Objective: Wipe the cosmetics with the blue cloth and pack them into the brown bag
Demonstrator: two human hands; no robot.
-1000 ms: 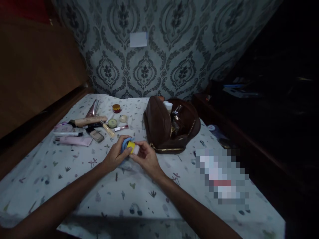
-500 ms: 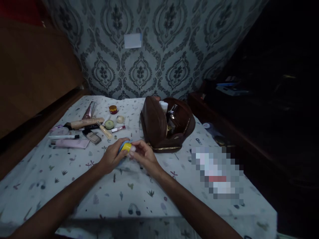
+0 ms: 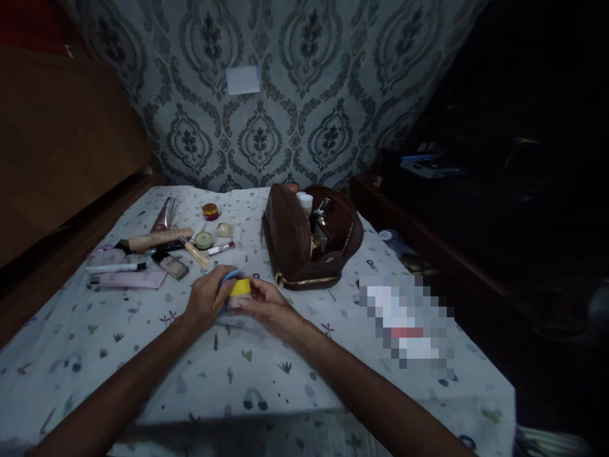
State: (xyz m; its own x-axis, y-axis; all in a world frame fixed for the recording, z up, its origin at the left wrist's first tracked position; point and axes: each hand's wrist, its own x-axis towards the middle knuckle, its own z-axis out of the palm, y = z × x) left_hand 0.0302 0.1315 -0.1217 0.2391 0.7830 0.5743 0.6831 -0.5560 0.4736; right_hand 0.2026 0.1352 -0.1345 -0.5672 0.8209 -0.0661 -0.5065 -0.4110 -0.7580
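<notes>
A small jar with a yellow lid [image 3: 240,287] and a pale body is held between my two hands over the bed-like covered surface. My left hand [image 3: 205,297] is closed around a piece of blue cloth [image 3: 232,275], pressing it to the jar's left side. With its fingers wrapped on the right and lower side, my right hand [image 3: 272,307] grips the jar. Close beyond my right hand stands an unzipped brown cosmetic bag [image 3: 291,241], with bottles inside, one with a white cap [image 3: 306,202].
To the left lie a pink tube [image 3: 130,279], a foundation bottle [image 3: 172,263], makeup brushes [image 3: 196,252], a green-topped jar [image 3: 203,240], a lip gloss [image 3: 221,248] and a red jar with gold lid [image 3: 210,211]. A pixelated object [image 3: 404,317] lies at right on the patterned cloth cover [image 3: 190,374].
The jar has turned from lying sideways to more upright, yellow lid on top, and my right hand has shifted lower around it. The whole view has moved slightly.
</notes>
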